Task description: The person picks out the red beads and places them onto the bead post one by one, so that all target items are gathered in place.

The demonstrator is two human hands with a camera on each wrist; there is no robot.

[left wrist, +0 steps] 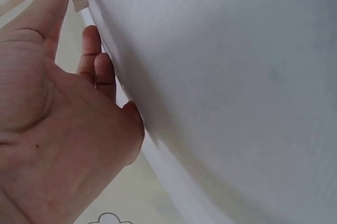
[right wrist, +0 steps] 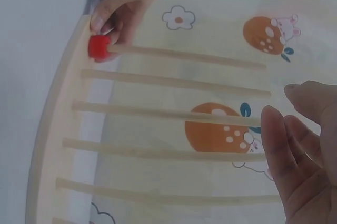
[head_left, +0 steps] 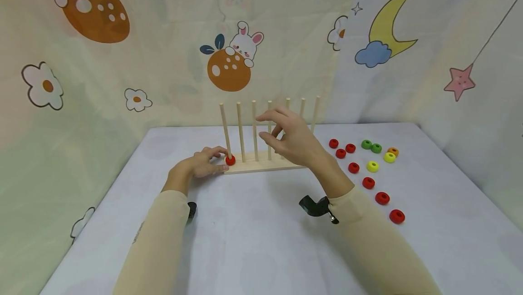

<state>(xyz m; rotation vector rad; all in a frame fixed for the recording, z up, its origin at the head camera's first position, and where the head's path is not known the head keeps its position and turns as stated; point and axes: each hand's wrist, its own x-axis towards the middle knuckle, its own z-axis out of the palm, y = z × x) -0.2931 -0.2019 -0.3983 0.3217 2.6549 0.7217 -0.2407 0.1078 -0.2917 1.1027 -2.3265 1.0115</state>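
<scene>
A wooden peg rack (head_left: 265,165) with several upright pegs stands on the table. One red bead (head_left: 230,160) sits at the foot of its leftmost peg (head_left: 225,127). My left hand (head_left: 199,163) holds the left end of the rack's base, thumb at the front edge and index finger behind, around the bead. In the left wrist view the thumb touches the base's end. Above the rack, near the tops of the middle pegs, is my right hand (head_left: 292,135). A gap separates its thumb from its fingers, and it holds nothing, as the right wrist view also shows.
Right of the rack lie several loose red beads (head_left: 368,183) in a slanting line. Beyond them are green beads (head_left: 376,148), yellow beads (head_left: 372,166) and an orange bead (head_left: 393,151). A patterned curtain (head_left: 175,50) hangs behind the white table (head_left: 253,240).
</scene>
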